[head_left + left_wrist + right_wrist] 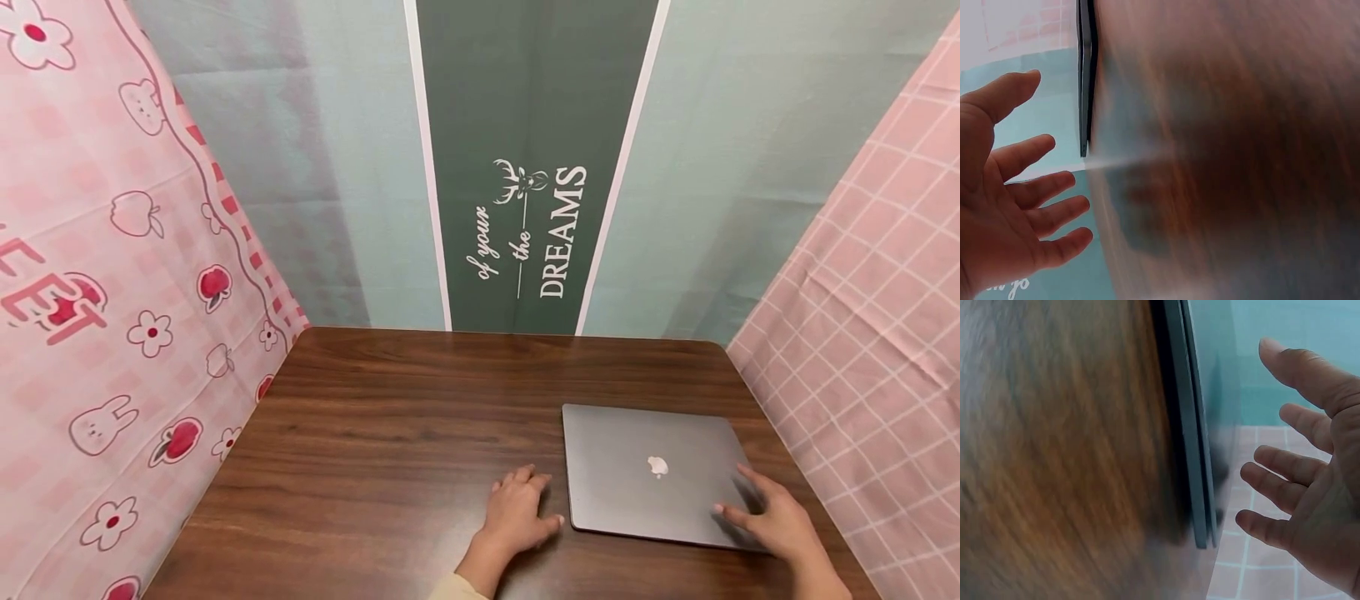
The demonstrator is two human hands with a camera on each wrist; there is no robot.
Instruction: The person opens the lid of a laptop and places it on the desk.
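Observation:
A closed grey laptop with a pale apple logo lies flat on the right half of the wooden table. To the left of it is my left hand, fingers spread and thumb pointing toward the laptop's near left corner. The left wrist view shows that hand with nothing in it, beside the laptop's thin edge. Over the laptop's right end hovers my right hand, its fingers apart and loosely bent. In the right wrist view the palm holds nothing, and a gap separates the fingers from the laptop's side.
The brown wooden table ends at a back edge against a green curtain with white lettering. A pink patterned cloth hangs along the left side, and a pink checked cloth along the right.

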